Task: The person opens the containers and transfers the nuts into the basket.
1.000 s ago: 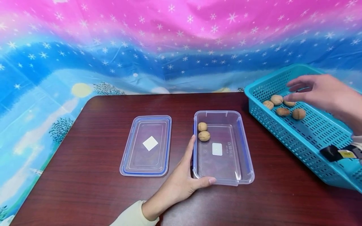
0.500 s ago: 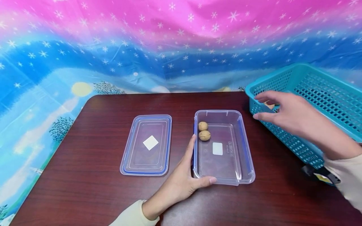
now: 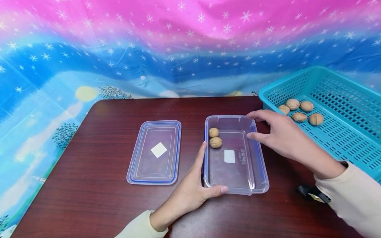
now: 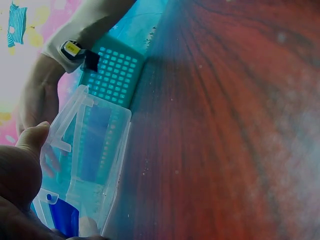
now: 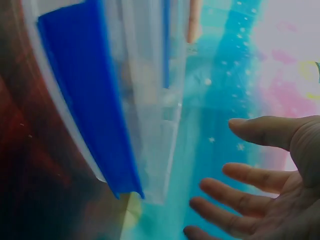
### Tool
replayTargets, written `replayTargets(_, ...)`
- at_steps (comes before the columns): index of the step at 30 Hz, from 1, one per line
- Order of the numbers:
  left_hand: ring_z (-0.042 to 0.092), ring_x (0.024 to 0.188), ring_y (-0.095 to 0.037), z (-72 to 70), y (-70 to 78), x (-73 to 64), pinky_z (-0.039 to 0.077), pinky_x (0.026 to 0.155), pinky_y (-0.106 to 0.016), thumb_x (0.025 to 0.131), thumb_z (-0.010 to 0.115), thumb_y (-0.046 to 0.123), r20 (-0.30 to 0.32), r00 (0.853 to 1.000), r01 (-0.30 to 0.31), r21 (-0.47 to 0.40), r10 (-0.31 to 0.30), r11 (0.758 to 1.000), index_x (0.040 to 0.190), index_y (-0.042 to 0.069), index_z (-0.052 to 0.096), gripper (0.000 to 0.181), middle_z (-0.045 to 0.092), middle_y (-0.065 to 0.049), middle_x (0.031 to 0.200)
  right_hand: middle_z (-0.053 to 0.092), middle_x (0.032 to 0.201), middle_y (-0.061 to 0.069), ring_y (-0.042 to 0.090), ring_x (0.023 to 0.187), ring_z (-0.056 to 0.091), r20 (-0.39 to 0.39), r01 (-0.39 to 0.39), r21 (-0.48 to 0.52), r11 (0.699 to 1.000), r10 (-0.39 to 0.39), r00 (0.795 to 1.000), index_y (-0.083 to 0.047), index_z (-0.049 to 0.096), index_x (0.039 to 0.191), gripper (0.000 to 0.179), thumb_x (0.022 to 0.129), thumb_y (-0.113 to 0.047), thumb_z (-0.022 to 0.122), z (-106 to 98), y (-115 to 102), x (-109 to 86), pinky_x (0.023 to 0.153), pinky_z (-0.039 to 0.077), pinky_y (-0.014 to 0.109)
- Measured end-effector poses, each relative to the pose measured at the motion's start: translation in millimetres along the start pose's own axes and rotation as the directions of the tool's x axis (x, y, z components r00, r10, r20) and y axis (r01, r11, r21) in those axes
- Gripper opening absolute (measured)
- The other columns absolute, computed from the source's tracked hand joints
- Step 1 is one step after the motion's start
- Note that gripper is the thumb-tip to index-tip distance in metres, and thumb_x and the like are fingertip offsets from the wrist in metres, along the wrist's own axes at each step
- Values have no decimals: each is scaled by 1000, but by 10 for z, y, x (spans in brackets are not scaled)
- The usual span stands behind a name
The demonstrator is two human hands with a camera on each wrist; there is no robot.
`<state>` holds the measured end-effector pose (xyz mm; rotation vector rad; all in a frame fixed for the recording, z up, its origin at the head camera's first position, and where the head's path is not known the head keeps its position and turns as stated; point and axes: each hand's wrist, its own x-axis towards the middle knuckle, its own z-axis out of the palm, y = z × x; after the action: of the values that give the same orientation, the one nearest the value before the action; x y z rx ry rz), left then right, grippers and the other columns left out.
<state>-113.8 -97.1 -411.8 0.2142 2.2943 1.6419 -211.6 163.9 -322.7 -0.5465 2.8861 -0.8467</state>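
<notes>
A clear plastic food container (image 3: 232, 178) with blue side clips stands lidless on the table. Two walnuts (image 3: 215, 142) lie along its left wall. My left hand (image 3: 191, 188) holds its near left corner, thumb on the near rim and forefinger along the left side; the left wrist view shows the thumb (image 4: 35, 137) at the rim. Over the right wall of the container is my right hand (image 3: 278, 134), thumb and fingers spread apart. Nothing shows between those fingers in the right wrist view, where the hand (image 5: 265, 190) appears beside a blue clip (image 5: 87, 85).
Several more walnuts (image 3: 299, 116) sit at the far left end of a teal perforated basket (image 3: 351, 135) on the right. A clear lid (image 3: 153, 168) with a blue seal lies left of the container. A patterned cloth (image 3: 166, 62) hangs behind the table.
My right hand has come left from above the basket to the container's right wall, uncovering the walnuts in the basket. My left hand and the container stay in place.
</notes>
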Motion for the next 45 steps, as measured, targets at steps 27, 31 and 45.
replayTargets(27, 37, 152, -16, 1, 10, -3, 28, 125, -52, 82, 91, 37, -1, 1000, 1, 24, 0, 1000, 165, 49, -1, 125, 30, -2, 172, 73, 117, 13, 31, 109, 69, 49, 259, 61, 964, -262, 964, -2, 70, 124, 37, 88, -1, 80, 726, -164, 223, 98, 55, 52)
replayTargets(31, 36, 153, -15, 2, 12, 1, 27, 126, -51, 82, 91, 35, 1, 1000, -3, 16, 3, 1000, 166, 47, -1, 126, 30, 0, 172, 73, 115, 12, 27, 105, 68, 49, 277, 75, 958, -281, 958, -3, 70, 121, 35, 87, 2, 80, 791, -165, 241, 95, 56, 49)
replayTargets(45, 30, 156, -20, 12, -19, -9, 25, 126, -55, 84, 89, 35, -5, 999, -36, 23, 36, 999, 168, 41, -2, 124, 21, 1, 175, 73, 111, 6, 20, 99, 68, 106, 251, 122, 960, -264, 959, -7, 72, 116, 34, 84, 4, 77, 889, -153, 287, 91, 56, 44)
